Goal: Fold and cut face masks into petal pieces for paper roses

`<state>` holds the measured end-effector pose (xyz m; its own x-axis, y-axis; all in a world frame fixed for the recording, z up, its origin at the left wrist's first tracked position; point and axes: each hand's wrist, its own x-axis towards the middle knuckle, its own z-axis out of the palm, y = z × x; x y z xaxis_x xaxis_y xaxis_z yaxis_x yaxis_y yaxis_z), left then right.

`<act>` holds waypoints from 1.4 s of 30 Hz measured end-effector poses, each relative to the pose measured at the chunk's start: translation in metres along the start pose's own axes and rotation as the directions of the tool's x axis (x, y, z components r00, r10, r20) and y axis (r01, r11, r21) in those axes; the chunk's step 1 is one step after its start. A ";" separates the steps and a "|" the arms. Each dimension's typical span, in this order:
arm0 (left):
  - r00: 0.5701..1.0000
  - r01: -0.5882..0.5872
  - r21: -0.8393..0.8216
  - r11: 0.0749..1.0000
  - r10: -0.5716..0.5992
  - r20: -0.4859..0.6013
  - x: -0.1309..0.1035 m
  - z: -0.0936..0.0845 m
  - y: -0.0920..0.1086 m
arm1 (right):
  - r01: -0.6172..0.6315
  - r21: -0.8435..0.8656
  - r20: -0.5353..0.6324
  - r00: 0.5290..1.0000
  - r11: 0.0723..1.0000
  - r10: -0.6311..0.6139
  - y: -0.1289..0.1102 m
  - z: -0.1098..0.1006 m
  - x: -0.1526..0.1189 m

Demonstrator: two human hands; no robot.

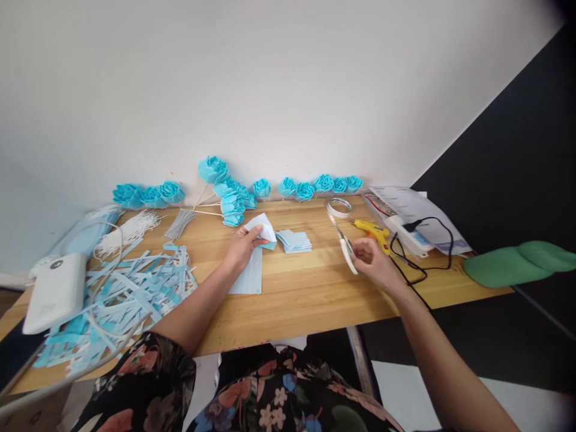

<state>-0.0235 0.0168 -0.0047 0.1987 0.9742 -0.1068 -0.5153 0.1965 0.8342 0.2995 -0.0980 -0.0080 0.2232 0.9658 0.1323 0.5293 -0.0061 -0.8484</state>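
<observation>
My left hand [244,247] pinches a small piece of folded fabric [263,228], white on top with light blue showing beneath. Under that hand a flat pale blue sheet [247,277] lies on the wooden table. Just to its right rests a stack of cut light blue pieces [294,241]. My right hand [371,261] has its fingers closed at the white handle of a pair of scissors [347,252], whose blades point away from me. Part of the handle is hidden by my fingers.
Blue fabric flowers [233,201] line the wall. At left lie cut strips [135,282], white cords [128,233], grey wires [179,223] and a white power bank [56,291]. At right are a tape roll [339,208], a yellow glue gun [373,231], a power strip [409,236] and a green bottle [508,265].
</observation>
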 end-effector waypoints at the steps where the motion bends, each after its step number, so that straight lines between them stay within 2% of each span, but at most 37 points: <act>1: 1.000 0.002 0.003 1.000 -0.002 0.001 0.000 0.000 0.000 | -0.059 0.193 0.019 0.998 0.979 0.057 -0.007 0.003 -0.002; 3: 1.000 0.015 0.008 1.000 -0.015 -0.002 -0.001 0.001 0.000 | -0.171 0.465 0.106 0.985 0.869 0.137 -0.022 0.009 -0.007; 5: 0.999 0.032 0.005 0.999 -0.032 -0.011 -0.003 0.002 0.001 | -0.234 0.621 0.233 0.966 0.748 0.109 -0.035 0.017 -0.011; 7: 0.999 0.045 -0.009 0.999 -0.045 -0.030 -0.006 0.005 0.002 | -0.264 0.695 0.323 0.946 0.668 0.038 -0.043 0.025 -0.011; 9: 0.997 0.070 -0.017 0.997 -0.070 -0.034 -0.007 0.009 0.004 | -0.266 0.727 0.385 0.921 0.633 -0.055 -0.047 0.031 -0.004; 13: 0.997 0.071 -0.044 0.997 -0.071 -0.014 0.001 0.025 0.013 | -0.241 0.786 0.435 0.869 0.569 -0.233 -0.058 0.040 0.026; 15: 0.999 0.048 -0.076 0.996 -0.049 -0.011 0.011 0.035 0.017 | -0.259 0.805 0.469 0.829 0.534 -0.306 -0.070 0.045 0.042; 19: 0.995 0.006 -0.202 0.979 -0.026 -0.095 0.033 0.042 0.012 | -0.374 0.734 0.601 0.746 0.567 -0.285 -0.086 0.064 0.061; 22: 0.984 0.019 -0.260 0.965 -0.064 -0.167 0.041 0.036 0.002 | -0.450 0.704 0.645 0.730 0.550 -0.228 -0.080 0.081 0.060; 24: 0.982 0.035 -0.279 0.960 -0.085 -0.169 0.042 0.031 -0.003 | -0.469 0.701 0.652 0.727 0.537 -0.216 -0.072 0.089 0.055; 29: 0.984 0.049 -0.318 0.947 -0.101 -0.149 0.042 0.024 -0.007 | -0.463 0.668 0.692 0.675 0.583 -0.257 -0.065 0.092 0.046; 36: 0.976 0.043 -0.352 0.935 -0.115 -0.186 0.042 0.026 -0.001 | -0.447 0.608 0.710 0.676 0.657 -0.197 -0.070 0.089 0.046; 42: 0.975 0.030 -0.353 0.935 -0.106 -0.196 0.039 0.028 0.005 | -0.408 0.592 0.716 0.663 0.695 -0.221 -0.067 0.094 0.045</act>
<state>0.0052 0.0526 0.0106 0.0847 0.9506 -0.2986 -0.7704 0.2526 0.5854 0.1972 -0.0302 0.0064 -0.5548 0.8269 -0.0918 -0.2083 -0.2449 -0.9469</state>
